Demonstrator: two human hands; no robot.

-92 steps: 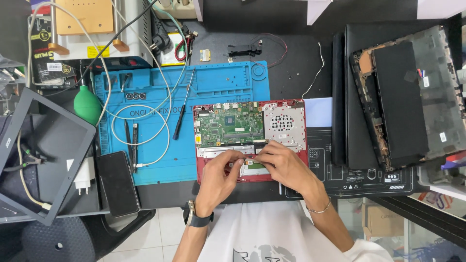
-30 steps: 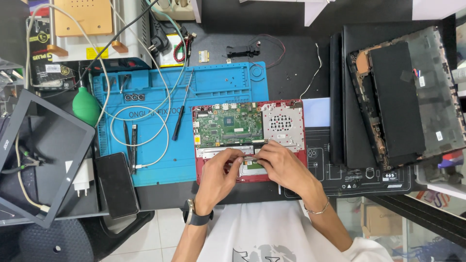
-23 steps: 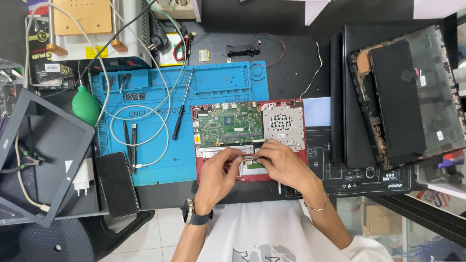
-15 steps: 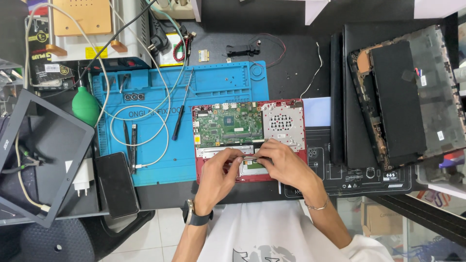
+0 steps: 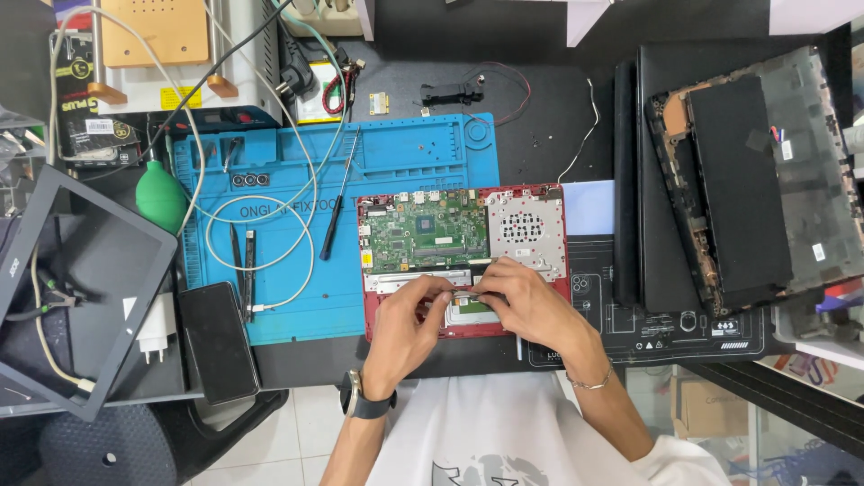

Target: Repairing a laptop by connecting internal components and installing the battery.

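Note:
An opened red laptop base (image 5: 556,290) lies in front of me, half on a blue work mat (image 5: 405,153). Inside it sit a green motherboard (image 5: 423,234) and a silver perforated plate (image 5: 526,229). My left hand (image 5: 409,319), with a dark watch on its wrist, and my right hand (image 5: 526,306), with a thin bracelet, meet over the base's near edge. Their fingertips pinch a small flat part (image 5: 464,294) just above the touchpad (image 5: 470,313). What exactly lies between the fingers is hidden.
On the mat lie a screwdriver (image 5: 337,202), tweezers (image 5: 247,270) and a looped white cable (image 5: 261,234). A black phone (image 5: 218,340), a green blower bulb (image 5: 162,196) and a screen panel (image 5: 85,288) are at the left. Another opened dark laptop (image 5: 747,189) is at the right.
Both hands stay at the same spot over the touchpad, with only slight finger movement. Nothing else on the bench has moved.

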